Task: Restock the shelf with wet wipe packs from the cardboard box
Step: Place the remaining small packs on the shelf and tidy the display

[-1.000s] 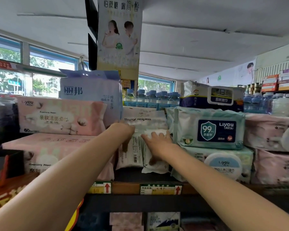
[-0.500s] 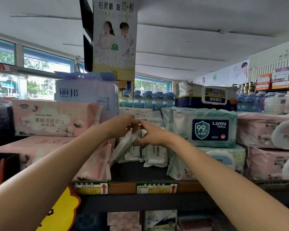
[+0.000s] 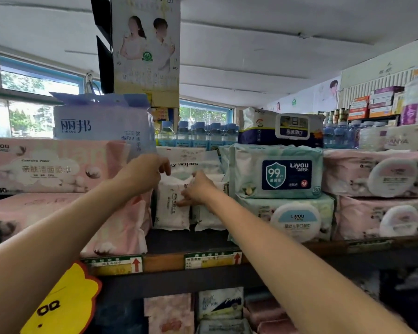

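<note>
left hand [image 3: 144, 173]: seen at centre frame, fingers curled down over the top edge of the white wet wipe pack [image 3: 171, 203]; the pack appears to be pinched at its top.
right hand [image 3: 198, 189]: just right of the left hand, fingers bent against the right side of the same pack, thumb low on its front; the pack is held between the two hands.
white wet wipe pack: stood upright on the shelf [image 3: 191, 239] at centre frame, its lower edge on the dark shelf board, set back from the front lip.
second white pack [image 3: 208, 218]: stood just right of the first, touching it, partly hidden by the right hand.
baby wipes pack [image 3: 191, 160]: laid across the top, behind both hands.
liyou green pack [image 3: 278, 172]: right of centre, stacked on another green pack with a round lid [image 3: 295, 220].
pink packs, right [image 3: 377, 174]: two stacked at the right edge of the frame.
pink tissue packs, left [image 3: 46, 165]: stacked at the left of the frame, one end hanging down beside the white pack.
blue tissue bag [image 3: 101, 121]: placed on the left pink stack, upper left of centre.
water bottles [image 3: 198, 133]: lined up behind the wipes.
price tags [image 3: 210, 260]: fixed to the shelf's front edge, with red arrows.
cardboard box: not seen.
</note>
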Demonstrator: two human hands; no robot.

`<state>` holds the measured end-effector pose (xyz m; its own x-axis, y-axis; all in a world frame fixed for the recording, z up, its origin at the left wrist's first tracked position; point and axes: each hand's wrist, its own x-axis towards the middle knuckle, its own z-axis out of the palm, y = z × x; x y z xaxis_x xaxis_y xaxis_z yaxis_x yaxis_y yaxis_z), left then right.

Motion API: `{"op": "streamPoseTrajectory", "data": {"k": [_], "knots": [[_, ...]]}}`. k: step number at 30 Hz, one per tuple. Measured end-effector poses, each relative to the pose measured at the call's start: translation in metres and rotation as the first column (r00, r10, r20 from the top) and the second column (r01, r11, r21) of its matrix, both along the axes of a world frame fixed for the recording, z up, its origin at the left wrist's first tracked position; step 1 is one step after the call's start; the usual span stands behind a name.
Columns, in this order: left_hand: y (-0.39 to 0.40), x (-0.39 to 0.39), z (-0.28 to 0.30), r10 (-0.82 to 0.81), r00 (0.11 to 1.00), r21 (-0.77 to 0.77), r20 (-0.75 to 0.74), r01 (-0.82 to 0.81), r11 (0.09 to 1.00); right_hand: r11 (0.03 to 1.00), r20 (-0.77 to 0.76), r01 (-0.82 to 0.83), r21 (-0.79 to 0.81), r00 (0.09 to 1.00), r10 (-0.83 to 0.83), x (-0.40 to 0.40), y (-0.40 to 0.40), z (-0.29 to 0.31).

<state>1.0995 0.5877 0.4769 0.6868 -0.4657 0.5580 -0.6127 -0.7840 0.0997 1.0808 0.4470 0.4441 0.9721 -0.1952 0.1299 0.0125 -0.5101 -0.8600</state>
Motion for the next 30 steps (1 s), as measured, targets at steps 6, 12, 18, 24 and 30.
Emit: {"op": "streamPoseTrajectory", "data": {"k": [6, 12, 18, 24, 30], "knots": [[-0.047, -0.034, 0.004, -0.078, 0.982, -0.151, 0.170, 0.105, 0.983, 0.949, 0.337, 0.023, -0.315, 0.937, 0.090, -0.083, -0.010, 0.022], [-0.151, -0.127, -0.018, -0.399, 0.865, -0.263, 0.306, 0.479, 0.837, 0.911, 0.421, 0.281, -0.300, 0.897, -0.138, -0.217, -0.121, 0.026], [-0.282, -0.286, -0.110, -0.790, 0.608, 0.002, 0.080, 0.792, 0.611, 0.769, 0.137, 0.528, -0.361, 0.845, -0.517, -0.412, -0.231, -0.051], [-0.377, -0.486, -0.239, -0.883, 0.342, 0.297, -0.321, 0.922, 0.249, 0.627, -0.135, 0.734, -0.262, 0.616, -0.776, -0.667, -0.287, -0.167], [-0.404, -0.710, -0.371, -0.735, 0.269, 0.468, -0.622, 0.880, -0.075, 0.406, -0.533, 0.882, -0.238, 0.231, -0.814, -0.926, -0.272, -0.311]]}}
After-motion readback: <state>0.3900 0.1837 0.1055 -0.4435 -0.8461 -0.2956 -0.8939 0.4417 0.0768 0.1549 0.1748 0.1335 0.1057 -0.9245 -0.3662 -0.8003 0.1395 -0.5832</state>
